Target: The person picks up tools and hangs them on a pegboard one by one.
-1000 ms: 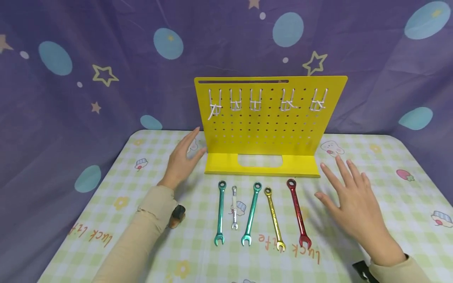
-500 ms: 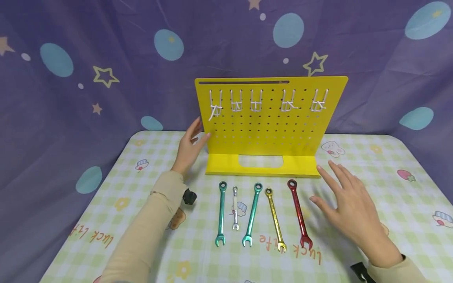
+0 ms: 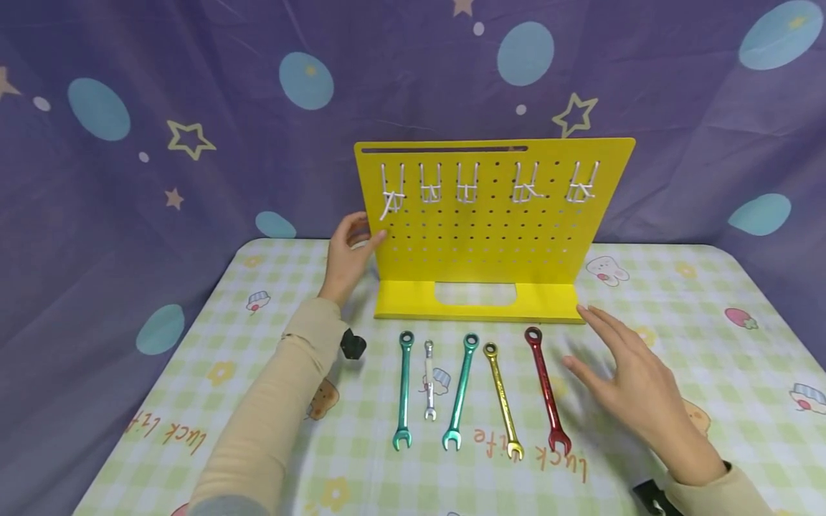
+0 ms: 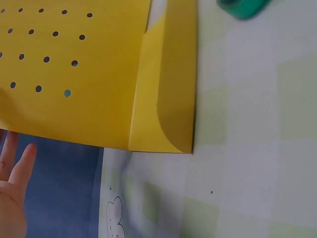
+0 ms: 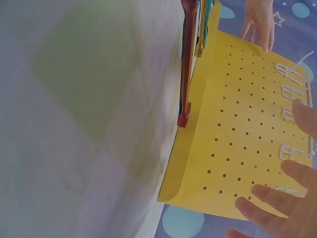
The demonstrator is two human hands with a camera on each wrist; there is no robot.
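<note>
My left hand [image 3: 348,258] is at the left edge of a yellow pegboard [image 3: 477,251]. In the head view its thumb overlaps the board's edge, and its other fingers are partly hidden; in the left wrist view the fingers [image 4: 10,153] meet that edge. My right hand [image 3: 639,390] spreads beside the board's right base corner, a fingertip at or close to it. Before the board lie a green wrench [image 3: 404,390], a small silver wrench [image 3: 429,380], another green wrench [image 3: 461,390], a gold wrench [image 3: 502,401] and a red wrench [image 3: 547,390].
Several white wire hooks [image 3: 467,183] hang in a row high on the pegboard. A checked tablecloth [image 3: 348,451] with printed pictures covers the table. Behind it hangs a purple curtain [image 3: 226,57] with stars and blue ovals.
My left hand has moved forward and right to the pegboard's left edge. My right hand has shifted slightly left, nearer the base corner. Board and wrenches stay in place.
</note>
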